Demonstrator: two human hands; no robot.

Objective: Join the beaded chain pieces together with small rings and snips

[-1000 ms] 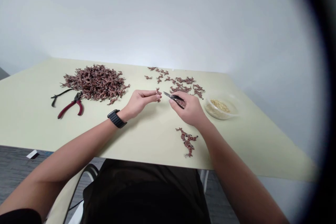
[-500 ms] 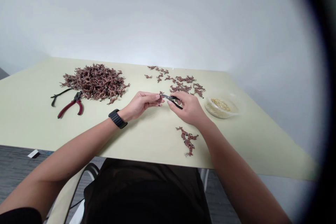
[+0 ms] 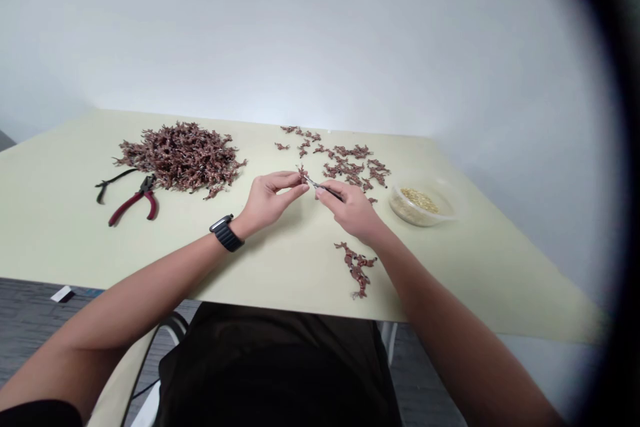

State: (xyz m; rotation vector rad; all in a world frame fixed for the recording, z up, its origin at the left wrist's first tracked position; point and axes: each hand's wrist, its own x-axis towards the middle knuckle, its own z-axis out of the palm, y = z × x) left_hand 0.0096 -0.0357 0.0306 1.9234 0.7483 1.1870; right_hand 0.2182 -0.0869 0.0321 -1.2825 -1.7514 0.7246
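Brown pile (image 3: 180, 157) and clear bowl (image 3: 415, 219) flank a left hand (image 3: 267, 201) pinching a figurine (image 3: 302, 173) and a right hand (image 3: 354, 210) gripping a tool (image 3: 331, 192).

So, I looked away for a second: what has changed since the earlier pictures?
The right hand has brought the black-handled metal snips leftward to the small brown figure held in the left hand, then turned slightly. Neither hand let go. The heap of brown figures, red-handled pliers and clear plastic tub stayed put.
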